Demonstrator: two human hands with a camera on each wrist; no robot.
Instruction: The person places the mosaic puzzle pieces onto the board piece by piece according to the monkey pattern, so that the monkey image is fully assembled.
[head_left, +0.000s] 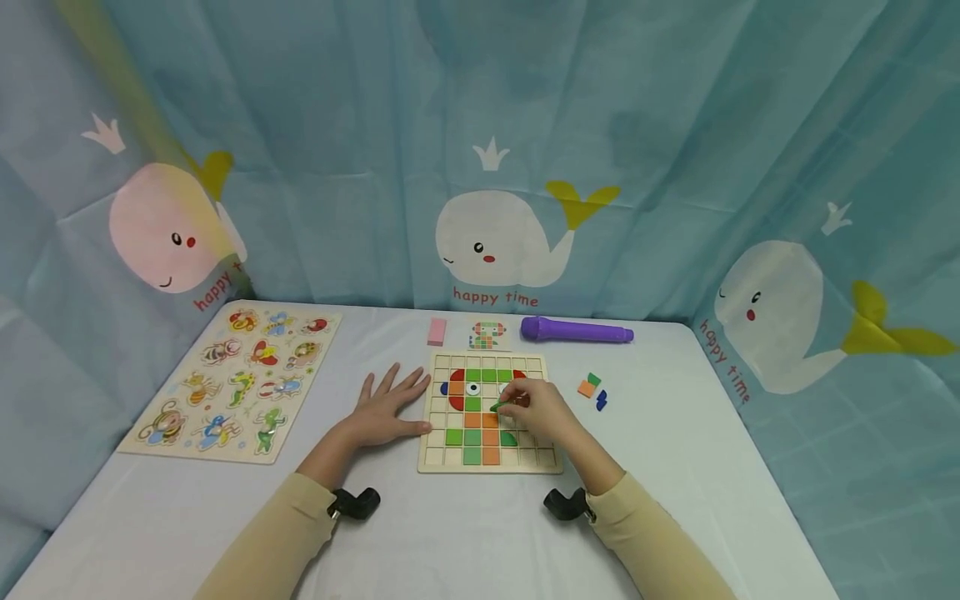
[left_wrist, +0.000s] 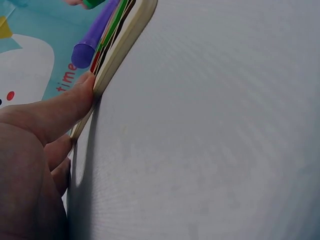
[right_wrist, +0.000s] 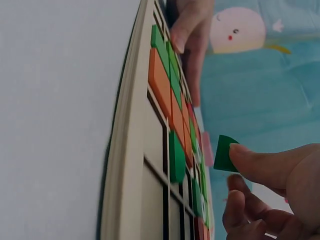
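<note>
A wooden grid board [head_left: 435, 457] lies on the white table, its cells partly filled with red, green and orange tiles plus white eye tiles. My left hand [head_left: 382, 415] lies spread at its left side, thumb and fingertips at the edge. Over the middle of the board, my right hand [head_left: 546, 408] pinches a green tile [right_wrist: 223, 152] with one rounded side between thumb and finger. In the right wrist view this tile is held up off the grid. Another green rounded tile [head_left: 508, 439] sits in a cell at the lower right.
Loose tiles, an orange one [head_left: 587, 389], a green one [head_left: 594, 379] and blue ones [head_left: 602, 401], lie right of the board. Behind it are a pink block [head_left: 437, 332], a pattern card [head_left: 487, 336] and a purple microphone-shaped stick [head_left: 577, 330]. An insect puzzle board [head_left: 255, 383] lies left.
</note>
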